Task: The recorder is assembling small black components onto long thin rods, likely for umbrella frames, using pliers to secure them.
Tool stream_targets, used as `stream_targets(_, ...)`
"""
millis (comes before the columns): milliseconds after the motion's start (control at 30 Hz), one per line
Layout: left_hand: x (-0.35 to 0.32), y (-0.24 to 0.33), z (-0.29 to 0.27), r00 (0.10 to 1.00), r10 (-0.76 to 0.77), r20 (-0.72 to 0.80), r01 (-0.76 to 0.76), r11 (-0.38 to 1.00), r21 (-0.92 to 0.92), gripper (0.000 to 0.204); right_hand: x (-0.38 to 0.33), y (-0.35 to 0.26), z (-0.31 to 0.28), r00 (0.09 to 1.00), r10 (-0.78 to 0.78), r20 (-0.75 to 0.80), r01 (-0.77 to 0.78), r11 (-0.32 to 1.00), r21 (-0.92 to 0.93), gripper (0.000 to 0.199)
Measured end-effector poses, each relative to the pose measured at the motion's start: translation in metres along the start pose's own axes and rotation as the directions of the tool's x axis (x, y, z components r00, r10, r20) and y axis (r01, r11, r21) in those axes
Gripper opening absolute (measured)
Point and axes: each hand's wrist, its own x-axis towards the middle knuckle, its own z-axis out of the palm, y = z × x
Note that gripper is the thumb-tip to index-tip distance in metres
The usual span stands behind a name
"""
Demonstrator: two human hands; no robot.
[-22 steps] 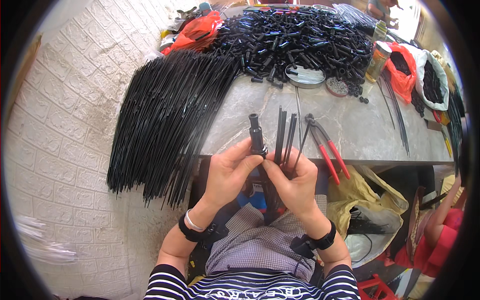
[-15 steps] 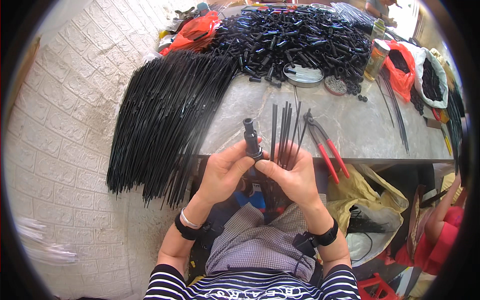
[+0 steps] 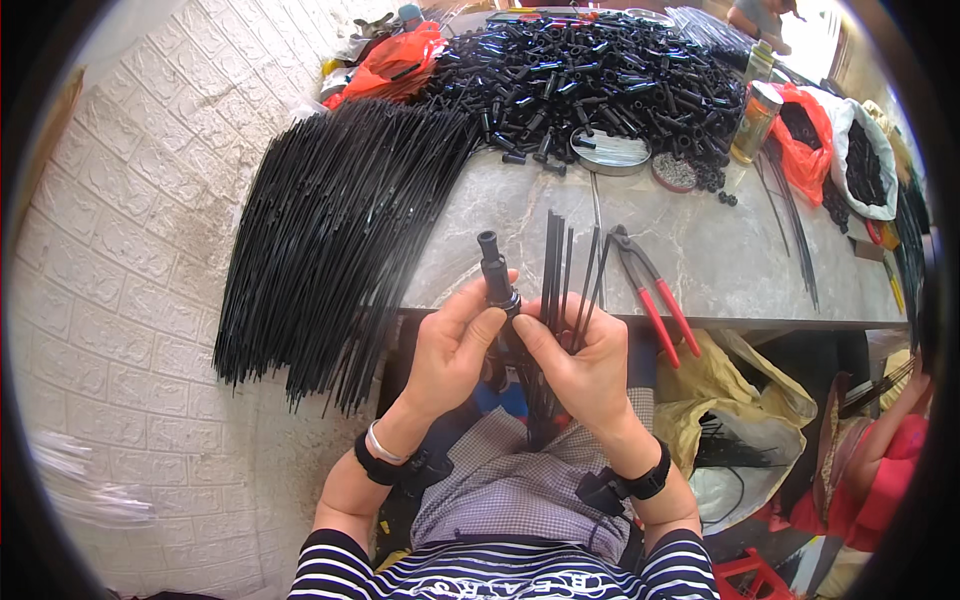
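Held upright just off the table's near edge is a black stepped plastic tube (image 3: 495, 272), its narrow open end on top. My left hand (image 3: 452, 350) is closed round its lower part, thumb and fingers pinching it. Several thin black rods (image 3: 557, 260) stand up through the fingers of my right hand (image 3: 580, 365), which is closed on them. That hand's thumb tip lies against the tube's right side, by its ring. The lower ends of the rods hang below my hands over my lap. What sits inside the tube's lower end is hidden.
Red-handled pincers (image 3: 650, 295) lie over the edge of the grey table (image 3: 460, 245). Left lies a thick stack of black rods (image 3: 330, 250). Behind are a heap of black tubes (image 3: 600, 75), a round tin (image 3: 612, 165) and a jar (image 3: 755, 122). A yellowish sack (image 3: 750, 380) stands below right.
The tube has shifted slightly left and tilts a little more. The rods in my right hand have fanned differently, and its thumb has straightened upward along the tube.
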Motion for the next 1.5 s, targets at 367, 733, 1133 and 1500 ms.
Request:
stream_targets(367,0.001,-0.007,-0.002,0.996,0.067,0.053,-0.058,0.984,-0.169,0.04,0.015,0.003,-0.005,0.979,0.143,0.145,-0.162,0.978,0.129,0.023)
stream_targets(733,0.007,-0.018,0.007,0.993,-0.105,-0.051,0.052,0.793,-0.607,0.041,-0.02,0.0,0.011,0.848,-0.433,0.304,0.51,0.823,-0.249,0.043)
stream_targets(1133,0.006,-0.024,0.01,0.994,-0.059,0.097,0.11,0.701,-0.705,0.043,-0.011,-0.002,0.014,0.989,0.142,0.041,-0.147,0.979,0.145,0.015)
stream_targets(1500,0.004,-0.024,0.01,0.986,-0.055,0.154,0.151,0.672,-0.725,0.044,0.008,0.005,0.006,0.963,0.235,0.131,-0.26,0.939,0.227,0.024)
